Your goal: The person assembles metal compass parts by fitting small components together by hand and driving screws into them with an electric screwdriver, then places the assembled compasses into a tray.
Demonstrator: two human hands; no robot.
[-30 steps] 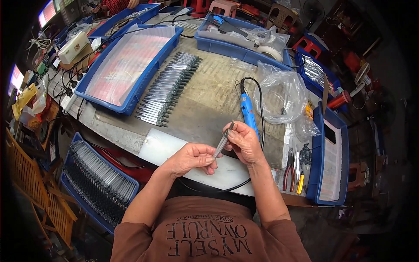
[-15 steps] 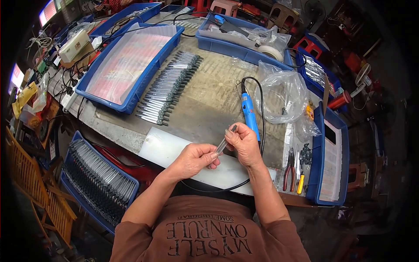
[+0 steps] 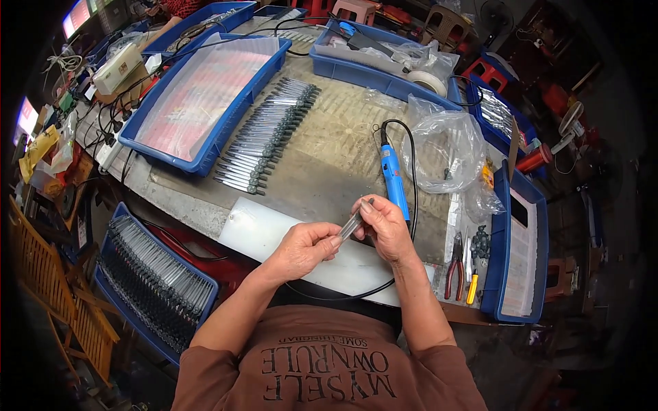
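Note:
Over the white board (image 3: 257,222) at the near edge of the bench, both hands hold one slim, clear, tube-like piece (image 3: 350,227) with a darker part toward its upper end. My left hand (image 3: 305,250) pinches its lower end between thumb and fingers. The upper end is gripped by my right hand (image 3: 385,229), whose fingers partly hide it. Just beyond my right hand lies a blue electric screwdriver (image 3: 393,175) with a black cord. A row of slim silvery rods with dark green ends (image 3: 267,140) lies farther left on the bench.
Blue trays stand around the bench: a lined one (image 3: 205,147) at left, another (image 3: 384,85) at the back, a third (image 3: 499,274) at right. Lower left, a blue tray (image 3: 209,277) holds many similar rods. Pliers (image 3: 454,270), a yellow-handled screwdriver (image 3: 472,289) and a plastic bag (image 3: 439,151) lie right.
My right hand has shifted slightly, with its fingers resettled around the upper end of the tube-like piece. My left fingers have closed in a little. The bench things stay put.

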